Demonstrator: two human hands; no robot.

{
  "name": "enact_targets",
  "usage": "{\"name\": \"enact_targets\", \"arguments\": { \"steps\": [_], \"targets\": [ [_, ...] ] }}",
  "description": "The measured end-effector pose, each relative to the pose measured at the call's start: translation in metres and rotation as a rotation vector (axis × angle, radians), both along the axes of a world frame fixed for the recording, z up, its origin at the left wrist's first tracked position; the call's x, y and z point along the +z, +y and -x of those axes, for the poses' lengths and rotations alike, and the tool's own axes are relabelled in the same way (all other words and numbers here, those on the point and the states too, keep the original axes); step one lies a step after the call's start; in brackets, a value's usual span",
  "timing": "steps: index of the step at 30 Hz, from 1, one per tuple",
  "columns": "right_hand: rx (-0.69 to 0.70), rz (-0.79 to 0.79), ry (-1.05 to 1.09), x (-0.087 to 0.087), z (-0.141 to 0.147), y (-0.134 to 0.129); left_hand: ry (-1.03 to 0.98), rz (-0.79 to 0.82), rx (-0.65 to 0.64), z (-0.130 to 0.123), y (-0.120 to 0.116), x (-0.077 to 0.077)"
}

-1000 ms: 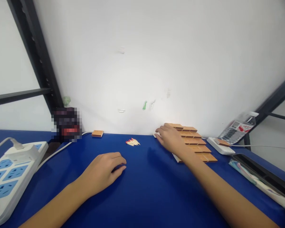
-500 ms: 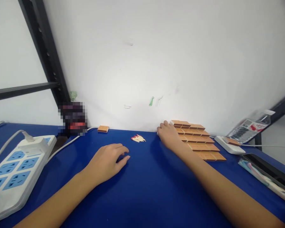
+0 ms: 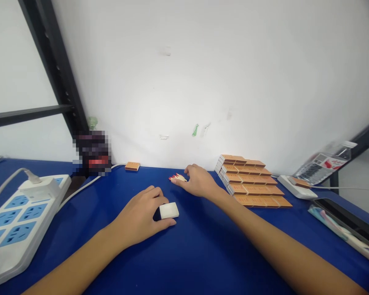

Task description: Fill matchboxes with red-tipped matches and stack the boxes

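My left hand has its fingers and thumb around a small white matchbox tray at the middle of the blue table. Red-tipped wooden matches lie in a loose pile behind it. Over the right end of that pile is my right hand, its thumb and fingers apart on either side of the matches; whether it touches them I cannot tell. To its right stands a stepped stack of orange matchboxes, their white ends facing left. Another matchbox lies alone near the wall.
A white power strip with a plug and cable occupies the left side. At the right are a second white strip with a matchbox on it, a leaning plastic bottle and a dark phone-like object. A white wall closes the back.
My right hand has moved left from the matchbox stack to the matches. The white tray now shows in my left hand, which was without it before.
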State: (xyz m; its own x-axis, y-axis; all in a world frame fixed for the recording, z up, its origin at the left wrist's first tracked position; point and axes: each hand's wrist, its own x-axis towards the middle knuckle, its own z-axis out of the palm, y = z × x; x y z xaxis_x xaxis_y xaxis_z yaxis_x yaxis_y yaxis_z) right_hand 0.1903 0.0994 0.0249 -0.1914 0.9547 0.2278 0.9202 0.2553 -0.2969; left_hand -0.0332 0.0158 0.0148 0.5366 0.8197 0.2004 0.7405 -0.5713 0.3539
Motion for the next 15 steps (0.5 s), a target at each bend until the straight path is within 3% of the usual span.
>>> {"name": "enact_targets", "arguments": {
  "steps": [3, 9, 15],
  "targets": [
    [-0.025, -0.010, -0.073, -0.013, 0.008, 0.011, 0.000, -0.003, 0.002, 0.000, 0.000, 0.000],
    [0.143, -0.019, -0.027, -0.017, 0.013, 0.022, -0.015, -0.018, -0.021, 0.000, -0.001, 0.000],
    [0.307, 0.007, 0.029, -0.015, -0.019, -0.003, -0.019, -0.049, -0.059, -0.004, -0.003, 0.002]
  ]
}}
